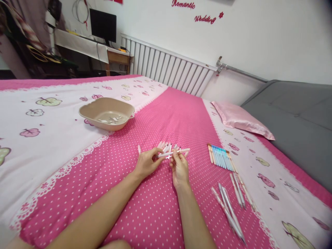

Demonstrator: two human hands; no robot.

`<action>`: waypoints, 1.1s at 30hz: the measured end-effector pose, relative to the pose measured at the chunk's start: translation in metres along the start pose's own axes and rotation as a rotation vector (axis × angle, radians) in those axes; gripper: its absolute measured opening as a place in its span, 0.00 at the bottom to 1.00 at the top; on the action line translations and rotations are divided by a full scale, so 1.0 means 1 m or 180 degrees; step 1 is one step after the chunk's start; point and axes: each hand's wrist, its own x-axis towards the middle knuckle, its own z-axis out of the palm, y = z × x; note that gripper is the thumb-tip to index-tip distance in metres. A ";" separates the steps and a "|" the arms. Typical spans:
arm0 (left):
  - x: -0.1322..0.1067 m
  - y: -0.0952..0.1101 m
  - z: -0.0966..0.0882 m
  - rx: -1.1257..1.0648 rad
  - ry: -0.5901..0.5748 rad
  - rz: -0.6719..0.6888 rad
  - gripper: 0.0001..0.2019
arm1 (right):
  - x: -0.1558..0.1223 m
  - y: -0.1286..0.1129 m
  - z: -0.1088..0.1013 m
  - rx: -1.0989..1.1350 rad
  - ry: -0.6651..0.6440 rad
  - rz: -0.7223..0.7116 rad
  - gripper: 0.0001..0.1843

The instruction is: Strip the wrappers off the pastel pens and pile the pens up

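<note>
Both my hands meet over the pink dotted bedspread (160, 207) and hold one pale pink pen (173, 152) level between them. My left hand (146, 163) pinches its left end. My right hand (180, 168) grips it near the middle with closed fingers. Just behind the hands lies a small heap of pink and white pens (166, 145). A single pink pen piece (139, 148) lies to the left of the heap.
A beige bowl (107, 113) with small white bits stands at the left. A neat row of blue and pink pens (221, 158) and several loose white pens (232, 204) lie at the right. A pink pillow (240, 119), grey sofa (298, 128) and radiator (171, 67) lie beyond.
</note>
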 end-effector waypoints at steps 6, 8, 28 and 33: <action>0.001 0.001 -0.002 0.0202 -0.0108 0.0100 0.15 | 0.001 -0.004 0.000 0.0195 0.0113 -0.0061 0.14; 0.001 0.002 -0.003 0.0302 -0.0115 0.0055 0.18 | 0.002 -0.007 -0.001 0.0342 0.0213 -0.0101 0.14; 0.003 -0.001 -0.002 0.0379 -0.0058 -0.0452 0.21 | 0.023 -0.039 -0.040 0.0988 0.0815 -0.0597 0.12; 0.003 -0.001 -0.002 0.0331 -0.0013 -0.0512 0.18 | 0.026 -0.021 -0.037 -0.0094 0.0516 -0.0352 0.18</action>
